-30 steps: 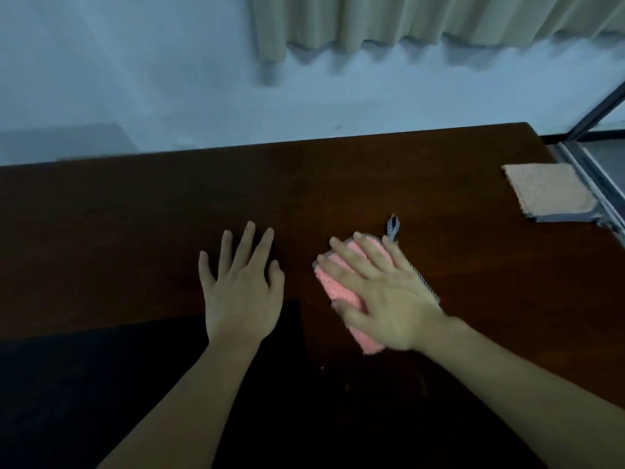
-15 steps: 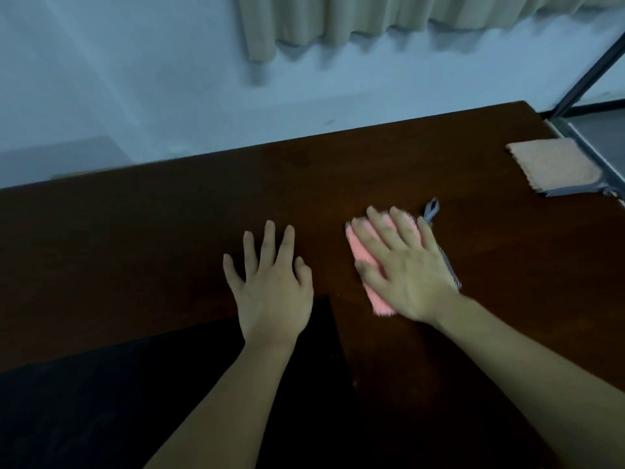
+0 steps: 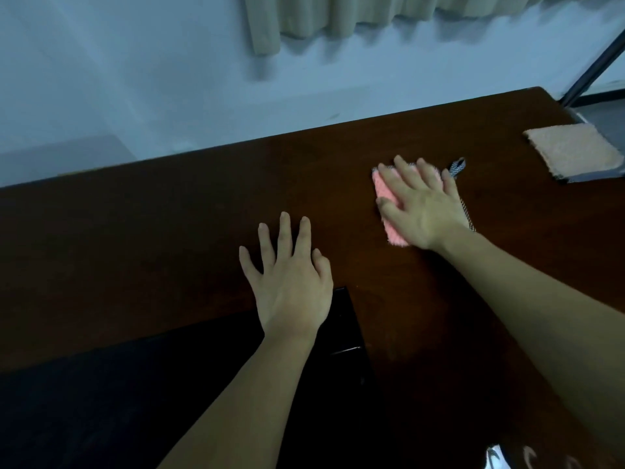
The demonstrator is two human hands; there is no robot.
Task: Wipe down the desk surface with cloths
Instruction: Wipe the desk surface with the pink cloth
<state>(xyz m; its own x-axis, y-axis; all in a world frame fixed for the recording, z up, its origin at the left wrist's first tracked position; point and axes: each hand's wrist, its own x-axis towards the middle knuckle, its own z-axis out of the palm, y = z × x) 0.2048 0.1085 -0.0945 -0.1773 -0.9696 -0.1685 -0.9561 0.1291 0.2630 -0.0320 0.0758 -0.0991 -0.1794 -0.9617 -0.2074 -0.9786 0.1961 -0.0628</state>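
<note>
Head view: the only view; it looks down on a dark wooden desk [image 3: 169, 231] set against a pale wall [image 3: 135, 79], with a curtain [image 3: 338, 18] hanging at the top of frame.
Change, right hand: the right hand [image 3: 424, 208] and the pink cloth [image 3: 385, 194] under it have slid away from the near edge and toward the far right of the desk over the last second.
Change, left hand: the left hand [image 3: 291, 286] lies on the desk much as it did a second ago.
Meaning for the task: judged from that travel, a wiping stroke is under way over the right half of the desk; the left half shows no cloth on it, so much of the surface probably remains to be wiped.
Right hand, pose: palm down, fingers straight and slightly fanned, pressing flat on the pink cloth; nothing is pinched. The forearm reaches in from the lower right.
Left hand, pose: palm down, fingers spread, resting on bare wood near the front edge; it holds nothing.
Pink cloth: flat on the desk, right of centre, mostly covered by the right hand; a patterned loop [image 3: 457, 166] sticks out at its far corner.
Second cloth: a peach cloth [image 3: 571, 152] lies flat at the far right corner, well apart from both hands, untouched.
Below the desk edge: dark, detail not readable.
</note>
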